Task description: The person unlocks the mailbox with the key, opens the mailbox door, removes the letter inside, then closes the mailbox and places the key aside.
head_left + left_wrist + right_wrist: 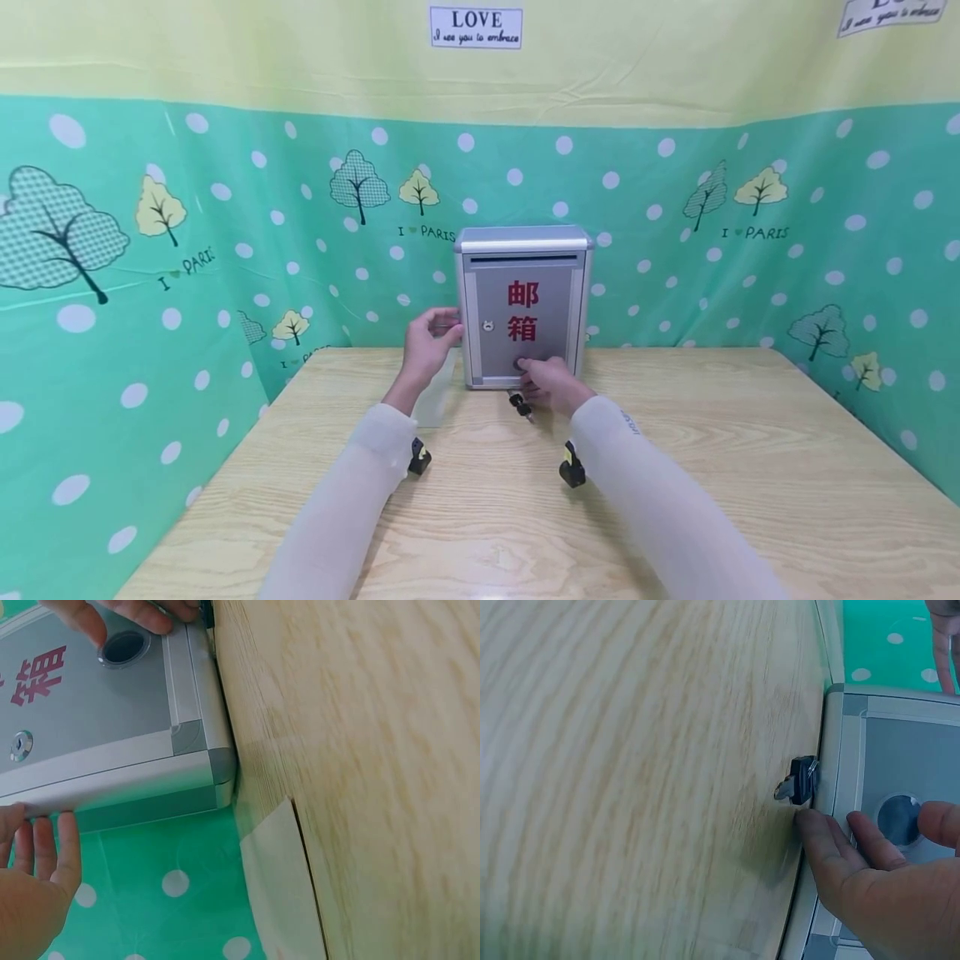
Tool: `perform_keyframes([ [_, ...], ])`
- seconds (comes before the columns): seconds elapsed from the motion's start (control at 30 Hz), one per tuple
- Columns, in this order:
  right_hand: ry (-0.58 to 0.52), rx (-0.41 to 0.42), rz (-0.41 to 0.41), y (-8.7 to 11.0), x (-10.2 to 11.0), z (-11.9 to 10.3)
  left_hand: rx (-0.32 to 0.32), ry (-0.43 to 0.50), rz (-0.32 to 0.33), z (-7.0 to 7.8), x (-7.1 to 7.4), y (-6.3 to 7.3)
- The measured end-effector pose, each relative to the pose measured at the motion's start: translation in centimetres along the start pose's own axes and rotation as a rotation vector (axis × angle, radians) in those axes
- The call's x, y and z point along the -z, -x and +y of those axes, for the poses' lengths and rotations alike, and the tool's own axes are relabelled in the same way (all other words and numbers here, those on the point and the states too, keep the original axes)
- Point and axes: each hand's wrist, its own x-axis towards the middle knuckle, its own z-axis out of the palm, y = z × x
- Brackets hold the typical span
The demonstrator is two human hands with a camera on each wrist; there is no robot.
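Note:
A silver-grey metal mailbox with red characters stands upright at the back of the table. My left hand is at its left side; in the left wrist view its fingertips touch the box's side edge. Low on the front is my right hand, thumb by the round window and other fingers extended along the bottom edge. Just before the box lie small keys with black heads. A keyhole lock sits on the left of the door, which is closed.
A pale flat sheet, perhaps an envelope, lies on the wooden table left of the box. Behind hangs a green and yellow patterned cloth. Black wrist devices are strapped beneath both sleeves.

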Motion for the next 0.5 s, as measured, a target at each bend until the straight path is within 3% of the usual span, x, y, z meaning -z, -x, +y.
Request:
perform_keyframes([
  [0.3, -0.035, 0.012, -0.042, -0.2, 0.8, 0.4, -0.008, -0.010, 0.011, 0.3, -0.2, 0.1],
  [0.5, 0.171, 0.103, -0.065, 0.7, 1.4, 0.7, -0.076, -0.116, 0.080, 1.2, -0.8, 0.7],
])
